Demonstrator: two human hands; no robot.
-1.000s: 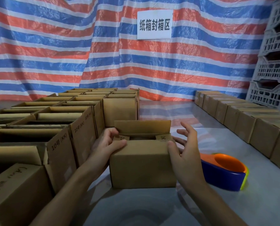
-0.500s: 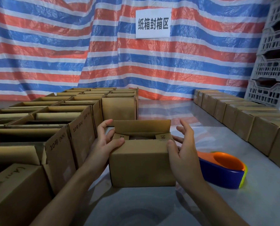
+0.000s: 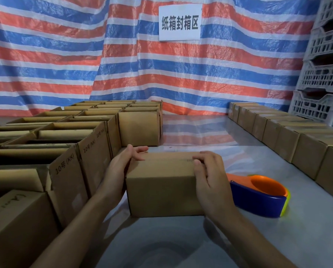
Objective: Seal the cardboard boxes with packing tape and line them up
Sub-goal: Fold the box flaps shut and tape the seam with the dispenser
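A small cardboard box (image 3: 161,190) stands on the table in front of me with its top flaps folded down flat. My left hand (image 3: 121,169) grips its left end, fingers curled over the top edge. On the right end, my right hand (image 3: 210,178) holds the box the same way, its fingers bent onto the lid. No tape shows on the lid. A blue and orange tape dispenser (image 3: 258,196) lies on the table just right of the box, touched by neither hand.
Several open cardboard boxes (image 3: 65,132) crowd the left side, close to my left arm. A row of closed boxes (image 3: 297,144) runs along the right edge of the grey table (image 3: 181,238). Grey plastic crates (image 3: 326,74) are stacked at the far right, before a striped tarp.
The rear flap that stood upright is now folded down and the box top is closed. Both hands moved from the sides up over the top edges.
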